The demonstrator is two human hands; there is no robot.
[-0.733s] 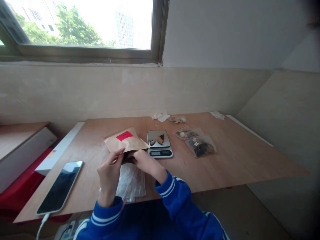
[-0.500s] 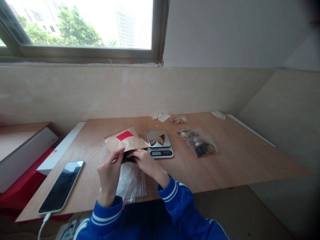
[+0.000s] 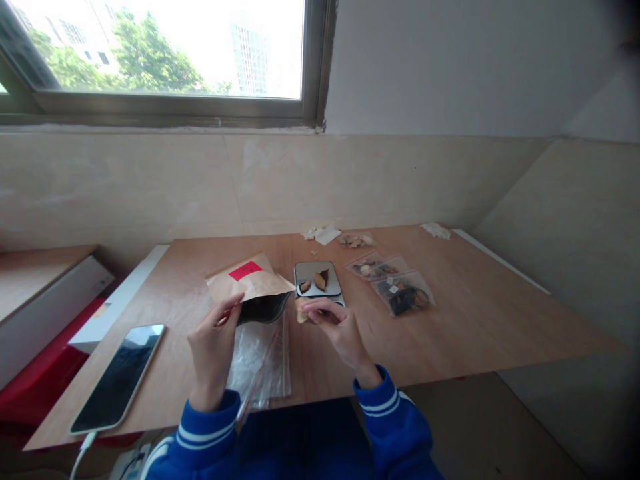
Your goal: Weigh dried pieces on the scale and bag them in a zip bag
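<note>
Here, just below the frame's centre, a tan dried slice [image 3: 301, 311] lies at the right hand's [image 3: 341, 328] fingertips, pinched between thumb and fingers, before the digital scale [image 3: 309, 270]. That forearm slants up-left from lower right. The left hand [image 3: 215, 340], left of centre, pinches the kraft pouch's [image 3: 265, 284] open mouth.

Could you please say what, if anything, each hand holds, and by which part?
The left hand holds the paper bag by its open edge; the right hand pinches a tan piece at its right side.
</note>
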